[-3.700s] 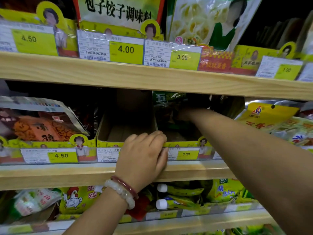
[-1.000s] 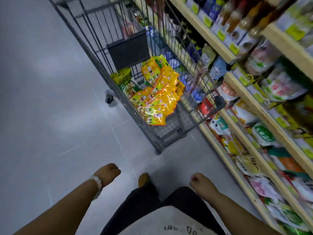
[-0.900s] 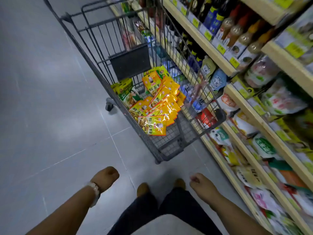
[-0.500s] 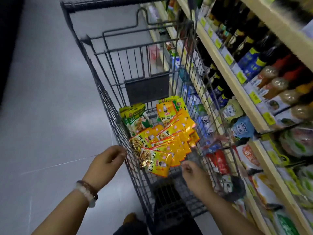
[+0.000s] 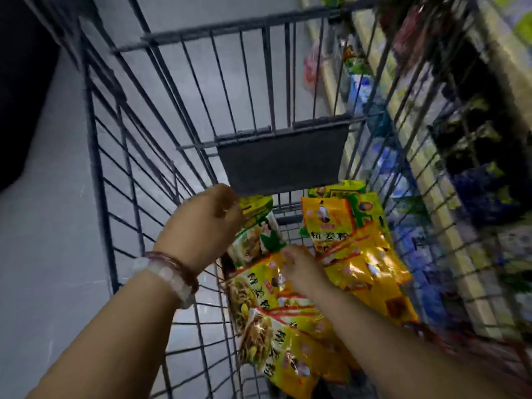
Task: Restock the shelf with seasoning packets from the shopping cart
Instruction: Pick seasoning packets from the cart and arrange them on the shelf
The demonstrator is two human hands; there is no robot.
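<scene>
I look down into a grey wire shopping cart (image 5: 138, 180). A pile of yellow seasoning packets (image 5: 359, 254) covers its bottom, with more yellow packets (image 5: 288, 341) nearer me. A green seasoning packet (image 5: 256, 240) lies at the pile's far left. My left hand (image 5: 201, 226), with bead bracelets at the wrist, is inside the cart with its fingers curled round the green packet's top left corner. My right hand (image 5: 299, 269) lies on the yellow packets in the middle, fingertips bent down onto one. The blur hides whether it holds any.
A dark plastic flap (image 5: 282, 162) hangs on the cart's far wall above the packets. The wooden store shelf (image 5: 431, 180) with bottles and bags runs close along the cart's right side. Grey tiled floor (image 5: 43, 254) lies to the left.
I turned from the shelf to the cart and bent over it. Both hands went from hanging free down into the cart onto the packets.
</scene>
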